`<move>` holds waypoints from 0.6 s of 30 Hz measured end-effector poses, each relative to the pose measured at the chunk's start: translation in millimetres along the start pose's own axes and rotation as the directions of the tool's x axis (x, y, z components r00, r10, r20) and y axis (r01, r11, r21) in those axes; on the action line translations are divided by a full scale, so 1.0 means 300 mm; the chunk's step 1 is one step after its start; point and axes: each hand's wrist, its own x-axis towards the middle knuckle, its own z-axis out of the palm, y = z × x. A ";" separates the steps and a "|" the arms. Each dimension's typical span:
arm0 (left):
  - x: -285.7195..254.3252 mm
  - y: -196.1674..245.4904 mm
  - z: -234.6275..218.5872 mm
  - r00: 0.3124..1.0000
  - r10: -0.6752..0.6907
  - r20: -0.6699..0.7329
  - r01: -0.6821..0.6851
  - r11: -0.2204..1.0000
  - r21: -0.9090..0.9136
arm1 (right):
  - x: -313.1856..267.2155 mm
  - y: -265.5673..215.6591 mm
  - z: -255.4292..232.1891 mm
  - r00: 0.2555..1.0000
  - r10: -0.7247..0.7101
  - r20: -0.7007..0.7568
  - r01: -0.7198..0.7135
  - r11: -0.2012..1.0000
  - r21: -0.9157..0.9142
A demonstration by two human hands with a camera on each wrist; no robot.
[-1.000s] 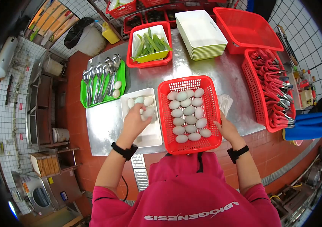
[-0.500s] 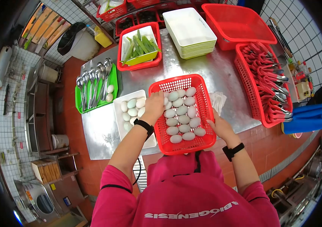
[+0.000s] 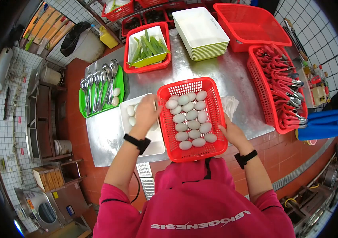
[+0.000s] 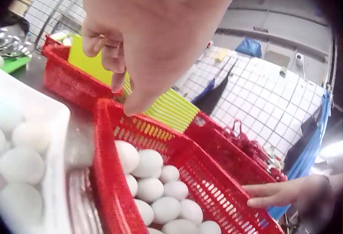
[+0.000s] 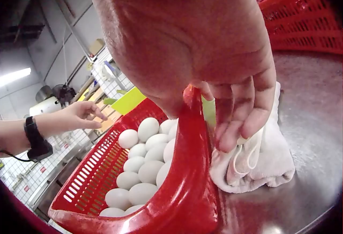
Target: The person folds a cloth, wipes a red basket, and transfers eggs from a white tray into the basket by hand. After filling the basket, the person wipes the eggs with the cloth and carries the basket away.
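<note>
While your left hand hangs over the far half of the white tray, your right hand sits at the right side of the red basket, thumb inside the rim and fingers outside, holding it. Your left fingers are loosely bent, and both wrist views show nothing in them.

The loose eggs lie in the tray, left of and below your left hand, which hides some of them in the head view. Two at the tray's left side have their long axes roughly near to far. The basket stands just to the right of the tray, a strip of metal table showing between them in the left wrist view, so your left hand is the nearer one to both the loose eggs and the basket's left wall. Your right hand has the whole basket between it and the tray.

Tray and basket both run lengthwise near to far. Inside the basket, the packed eggs stand in rough rows, several of the near ones lying crosswise. A folded white cloth lies right of the basket, just beside your right fingers.
</note>
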 end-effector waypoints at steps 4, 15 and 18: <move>-0.108 -0.202 -0.129 0.977 -0.213 -0.030 0.213 0.977 0.009 | -0.003 -0.002 0.000 0.999 -0.025 -0.023 0.025 1.000 0.009; -0.405 -0.350 -0.075 0.867 -0.419 0.269 0.283 0.859 0.426 | 0.005 0.013 0.010 0.997 -0.064 -0.040 0.065 0.998 0.015; -0.418 -0.354 -0.039 0.885 -0.396 0.244 0.242 0.839 0.487 | 0.001 0.006 0.005 0.998 -0.043 -0.034 0.043 0.999 -0.006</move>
